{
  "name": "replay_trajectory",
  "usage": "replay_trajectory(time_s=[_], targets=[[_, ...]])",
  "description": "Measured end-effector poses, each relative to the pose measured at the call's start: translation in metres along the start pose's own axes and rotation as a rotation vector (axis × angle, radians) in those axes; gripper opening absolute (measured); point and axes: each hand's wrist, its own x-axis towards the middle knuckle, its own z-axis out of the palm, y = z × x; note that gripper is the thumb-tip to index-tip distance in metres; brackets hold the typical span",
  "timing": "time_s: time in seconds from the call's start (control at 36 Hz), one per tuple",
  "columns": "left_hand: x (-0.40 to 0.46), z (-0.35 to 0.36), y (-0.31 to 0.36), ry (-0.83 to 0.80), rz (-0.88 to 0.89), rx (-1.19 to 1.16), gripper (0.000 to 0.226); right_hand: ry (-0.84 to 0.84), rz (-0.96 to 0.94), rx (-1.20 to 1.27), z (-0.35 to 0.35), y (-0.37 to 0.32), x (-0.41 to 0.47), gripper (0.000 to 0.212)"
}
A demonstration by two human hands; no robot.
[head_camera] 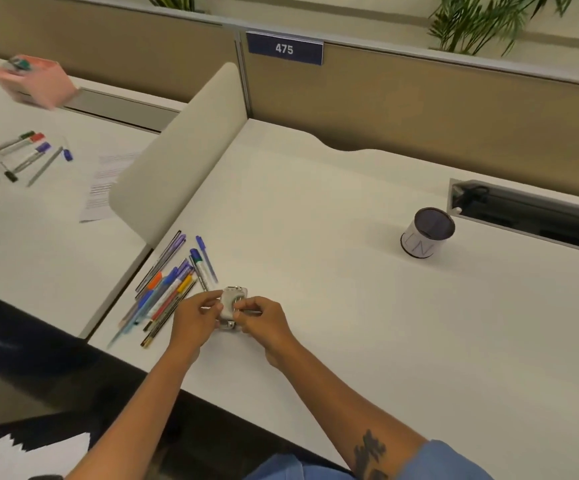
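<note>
Both hands meet low in the view, approx 6-7 o'clock from centre, over the near part of the white bench (315, 237). Between them is a small grey case (234, 298), roughly rectangular w/ metal bits along its far edge; too small and blurred to say exactly what it is. It sits at or just above the bench top, can't tell which.

L hand (196, 317): fingers curled round the case's left side, gripping it. R hand (264, 318): thumb and fingertips pinch the case's right edge, rest of the fingers curled in. Both forearms come up from 6 o'clock; tattoo on the R forearm, blue sleeve at the btm edge.

Pile of pens (170, 289) lies at 9-10 o'clock of the hands, just beside the L hand, fanned out, most pointing toward 1 o'clock. Pen cup (426, 233), dark inside w/ a white paper wrap, stands upright at 2 o'clock, well apart from the hands, near the open cable tray (530, 213).

Beige divider (177, 161) runs from 8 to 12 o'clock, splitting off the next bench. Over there at 9-10 o'clock: loose markers (21, 150), a printed sheet (108, 181), a pink box (35, 81). Plate reading 475 (284, 49) at 12 o'clock on the back panel; plants (471, 22) at 1 o'clock.
</note>
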Motion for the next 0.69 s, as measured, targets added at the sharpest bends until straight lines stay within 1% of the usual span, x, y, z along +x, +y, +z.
replay_trajectory(time_s=[0.19,0.61,0.69], targets=[[0.013,-0.013,0.000,0.057,-0.036,0.012,0.032,-0.018,0.019,0.000,0.016,-0.004,0.008,0.025],[0.017,-0.021,0.004,0.094,-0.058,0.023,0.030,-0.041,0.026,0.035,0.021,-0.006,0.015,0.023],[0.005,-0.015,0.013,0.180,0.034,0.139,0.028,-0.004,-0.005,-0.007,0.015,-0.007,0.014,0.020]])
